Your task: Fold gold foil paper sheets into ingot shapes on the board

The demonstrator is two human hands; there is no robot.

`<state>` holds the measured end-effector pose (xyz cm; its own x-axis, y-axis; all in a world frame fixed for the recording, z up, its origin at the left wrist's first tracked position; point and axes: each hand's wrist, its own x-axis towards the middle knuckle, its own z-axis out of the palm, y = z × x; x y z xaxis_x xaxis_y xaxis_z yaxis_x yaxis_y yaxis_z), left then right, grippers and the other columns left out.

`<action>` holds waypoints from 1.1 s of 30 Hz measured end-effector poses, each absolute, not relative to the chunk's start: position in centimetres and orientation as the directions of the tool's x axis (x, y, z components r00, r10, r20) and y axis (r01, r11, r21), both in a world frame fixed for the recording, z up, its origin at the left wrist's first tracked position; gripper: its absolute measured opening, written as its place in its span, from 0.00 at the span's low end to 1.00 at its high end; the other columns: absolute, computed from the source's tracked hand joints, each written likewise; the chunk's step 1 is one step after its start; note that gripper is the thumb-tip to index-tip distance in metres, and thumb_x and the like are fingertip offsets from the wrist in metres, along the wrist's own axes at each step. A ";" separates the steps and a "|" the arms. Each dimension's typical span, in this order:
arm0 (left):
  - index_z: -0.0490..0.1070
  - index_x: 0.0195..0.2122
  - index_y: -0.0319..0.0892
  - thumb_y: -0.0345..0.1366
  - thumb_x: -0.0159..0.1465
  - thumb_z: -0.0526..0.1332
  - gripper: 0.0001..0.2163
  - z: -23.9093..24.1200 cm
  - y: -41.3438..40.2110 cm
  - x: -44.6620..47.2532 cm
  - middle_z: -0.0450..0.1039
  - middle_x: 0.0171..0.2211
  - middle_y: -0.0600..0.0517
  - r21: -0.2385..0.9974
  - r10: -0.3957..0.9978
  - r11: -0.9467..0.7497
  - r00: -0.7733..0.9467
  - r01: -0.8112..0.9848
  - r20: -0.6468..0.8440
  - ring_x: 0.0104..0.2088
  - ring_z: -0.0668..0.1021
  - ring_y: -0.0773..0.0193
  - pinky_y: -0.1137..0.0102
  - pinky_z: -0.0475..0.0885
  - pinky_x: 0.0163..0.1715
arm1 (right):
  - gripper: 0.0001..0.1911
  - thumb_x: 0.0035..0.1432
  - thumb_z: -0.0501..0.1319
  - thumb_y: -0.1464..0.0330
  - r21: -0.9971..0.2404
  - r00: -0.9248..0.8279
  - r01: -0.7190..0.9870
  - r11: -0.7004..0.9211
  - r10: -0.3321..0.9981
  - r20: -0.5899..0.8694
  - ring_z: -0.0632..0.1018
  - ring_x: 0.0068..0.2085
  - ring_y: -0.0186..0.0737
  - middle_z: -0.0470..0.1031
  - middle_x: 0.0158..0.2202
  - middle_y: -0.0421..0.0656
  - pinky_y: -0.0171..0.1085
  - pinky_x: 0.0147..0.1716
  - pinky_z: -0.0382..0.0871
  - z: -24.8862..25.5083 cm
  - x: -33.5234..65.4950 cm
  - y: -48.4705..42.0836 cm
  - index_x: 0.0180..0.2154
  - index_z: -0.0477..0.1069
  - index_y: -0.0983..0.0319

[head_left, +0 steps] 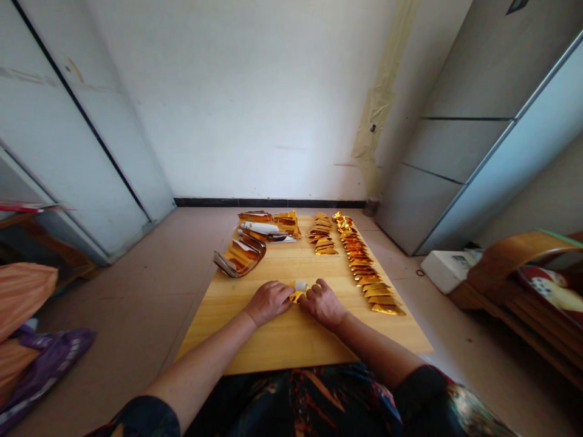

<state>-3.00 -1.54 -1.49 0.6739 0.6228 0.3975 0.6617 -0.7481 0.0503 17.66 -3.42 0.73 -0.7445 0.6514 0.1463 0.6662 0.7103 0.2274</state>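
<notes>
My left hand and my right hand meet over the middle of the wooden table. Between them they pinch a small sheet of gold foil paper, partly rolled, with a pale grey-white strip showing on top. My fingers cover its two ends. To the right, a long row of folded gold paper pieces overlaps down the table edge. A shorter row of similar folded pieces lies beyond my right hand. Farther left rest loose stacks of gold paper sheets, curled at the edges.
The wooden table reaches from my lap toward a white wall. A grey refrigerator stands at the right, with a white box and a wooden seat near it. Orange and purple bags lie at the left.
</notes>
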 end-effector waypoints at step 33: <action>0.73 0.37 0.42 0.24 0.57 0.55 0.11 -2.3 -1.0 -1.9 0.75 0.31 0.49 0.268 0.710 -0.677 0.513 0.685 0.482 0.34 0.73 0.62 0.67 0.69 0.38 | 0.10 0.62 0.53 0.72 0.039 -0.538 0.819 0.572 0.743 0.398 0.69 0.32 0.36 0.74 0.27 0.41 0.36 0.37 0.52 -1.6 18.4 -1.7 0.30 0.70 0.61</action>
<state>-1.93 -1.05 -2.29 0.5132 0.7098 0.4824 0.6851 -0.6774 0.2679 18.38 -1.74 -1.59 -0.5382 0.7431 0.3977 0.8190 0.5724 0.0388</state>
